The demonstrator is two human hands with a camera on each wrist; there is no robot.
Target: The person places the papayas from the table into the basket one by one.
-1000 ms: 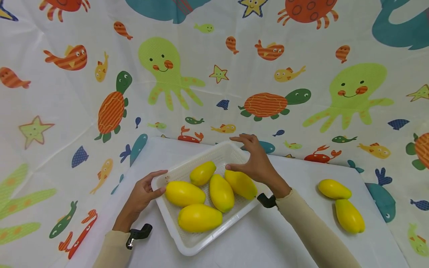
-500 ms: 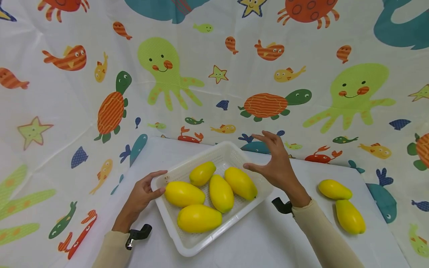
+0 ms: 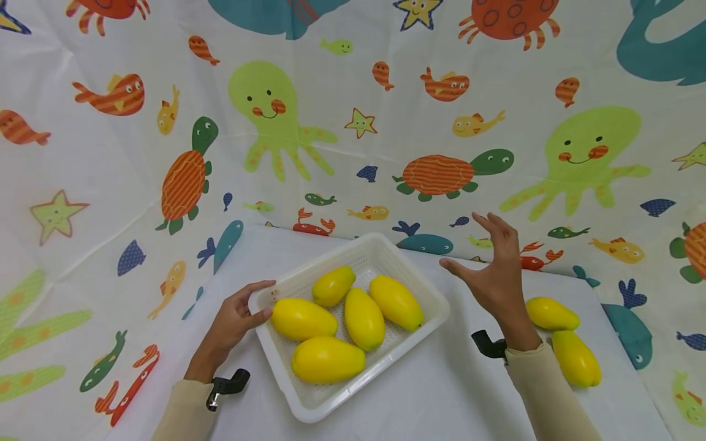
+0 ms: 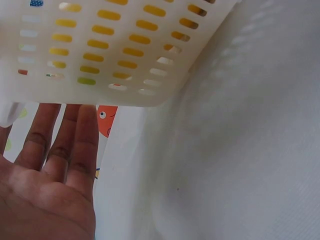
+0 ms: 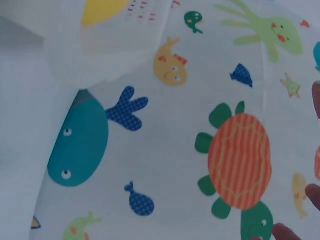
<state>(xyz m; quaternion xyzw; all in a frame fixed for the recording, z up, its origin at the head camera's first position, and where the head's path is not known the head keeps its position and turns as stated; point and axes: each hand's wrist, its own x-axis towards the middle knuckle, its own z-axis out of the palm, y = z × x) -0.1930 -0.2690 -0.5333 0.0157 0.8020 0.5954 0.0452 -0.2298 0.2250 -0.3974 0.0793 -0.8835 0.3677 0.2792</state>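
Observation:
A white plastic basket [image 3: 377, 370] with perforated walls sits at an angle on the white table. Several yellow papayas [image 3: 328, 360] lie in it. My left hand [image 3: 231, 324] holds the basket at its left corner, thumb at the rim; the left wrist view shows the fingers [image 4: 82, 150] reaching up along the outside of the wall. Off to the right of the basket, my right hand [image 3: 496, 278] is raised with thumb and fingers spread and nothing between them. Two more papayas, one farther back [image 3: 551, 313] and one nearer [image 3: 575, 360], lie close together beside the right forearm, which partly covers them.
Behind the table hangs a white cloth [image 3: 331, 79] printed with sea animals. It also runs down both sides of the table [image 3: 430, 398]. Each wrist carries a small black camera mount, the left one [image 3: 231, 383] low beside the basket.
My right hand has moved from over the basket's far right part out to the right, toward the two loose papayas. The left hand, basket and papayas have stayed in place.

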